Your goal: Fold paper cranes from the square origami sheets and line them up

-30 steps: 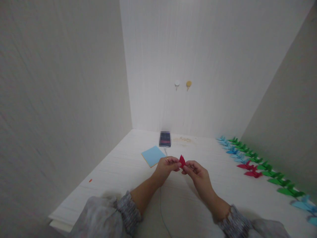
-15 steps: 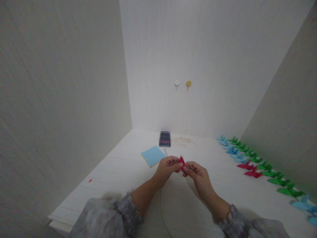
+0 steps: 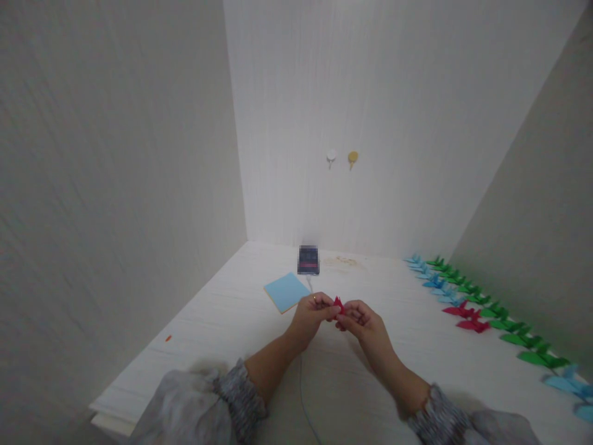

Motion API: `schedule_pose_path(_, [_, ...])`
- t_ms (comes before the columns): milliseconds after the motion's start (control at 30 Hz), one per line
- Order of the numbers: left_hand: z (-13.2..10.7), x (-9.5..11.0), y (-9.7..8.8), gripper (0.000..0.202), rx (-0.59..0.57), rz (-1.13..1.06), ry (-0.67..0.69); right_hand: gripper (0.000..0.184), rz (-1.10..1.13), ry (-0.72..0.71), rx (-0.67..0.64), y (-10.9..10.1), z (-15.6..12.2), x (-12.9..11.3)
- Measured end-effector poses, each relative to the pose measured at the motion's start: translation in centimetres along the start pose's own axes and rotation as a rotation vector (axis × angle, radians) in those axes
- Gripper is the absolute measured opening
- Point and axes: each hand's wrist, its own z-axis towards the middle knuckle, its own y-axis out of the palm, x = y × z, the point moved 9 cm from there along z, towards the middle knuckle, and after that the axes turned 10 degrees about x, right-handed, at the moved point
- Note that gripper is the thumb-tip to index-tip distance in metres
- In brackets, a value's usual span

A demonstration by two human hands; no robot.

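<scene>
My left hand [image 3: 311,316] and my right hand [image 3: 363,322] meet above the white table [image 3: 222,321], both pinching a small folded red paper piece [image 3: 338,305] between their fingertips. Most of the paper is hidden by my fingers; only a red tip shows. A ring sits on a finger of the left hand. Both forearms come in from the bottom edge in grey patterned sleeves.
A stack of light blue paper squares [image 3: 287,291] lies just beyond my left hand. A dark phone [image 3: 308,259] with a cable stands behind it. Rows of folded blue, green and red paper figures [image 3: 472,309] line the right wall. Two hooks [image 3: 341,158] hang on the back wall.
My hands have drawn closer together over the red paper, which now shows less of itself between the fingers. Nothing else moved.
</scene>
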Motion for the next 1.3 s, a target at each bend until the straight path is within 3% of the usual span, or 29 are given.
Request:
schedule_pose_path(300, [-0.1, 0.3, 0.4, 0.025, 0.003, 0.090, 0.045, 0.014, -0.075, 0.021, 0.080, -0.7, -0.1, 0.0])
schedule_pose_path(900, [-0.3, 1.0, 0.1, 0.027, 0.025, 0.082, 0.046, 0.017, -0.081, 0.088, 0.022, 0.2, -0.5, 0.2])
schedule_pose_path(1067, [-0.1, 0.4, 0.0, 0.027, 0.035, 0.053, 0.004, 0.016, -0.092, 0.031, 0.027, -0.1, -0.4, -0.1])
schedule_pose_path(1300, [0.0, 0.0, 0.8, 0.032, -0.076, -0.082, -0.019, 0.023, 0.044, -0.082, 0.122, -1.3, 0.2, -1.6])
